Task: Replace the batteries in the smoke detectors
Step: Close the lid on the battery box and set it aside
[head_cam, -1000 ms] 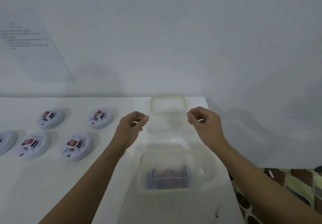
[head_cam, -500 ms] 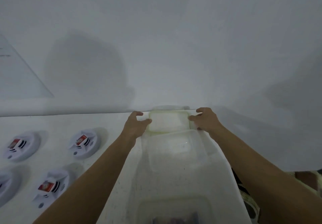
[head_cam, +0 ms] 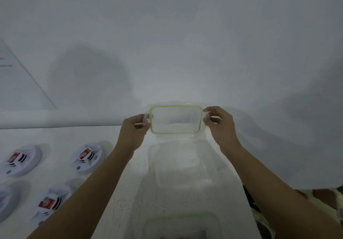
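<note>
A clear container lid with a green seal is held up above the far edge of the white table. My left hand pinches its left clip tab and my right hand pinches its right clip tab. Below the lid an open, empty clear container stands on the table. Several white smoke detectors lie at the left, one nearest my left arm, another further left, and one partly behind my forearm.
A second clear container with dark contents sits at the bottom edge. A white wall rises right behind the table. A sheet with text leans at the far left. The table's right edge drops off to a patterned floor.
Both hands reached to the far container, gripped its lid by the side tabs and lifted it up off the table. The camera moved forward.
</note>
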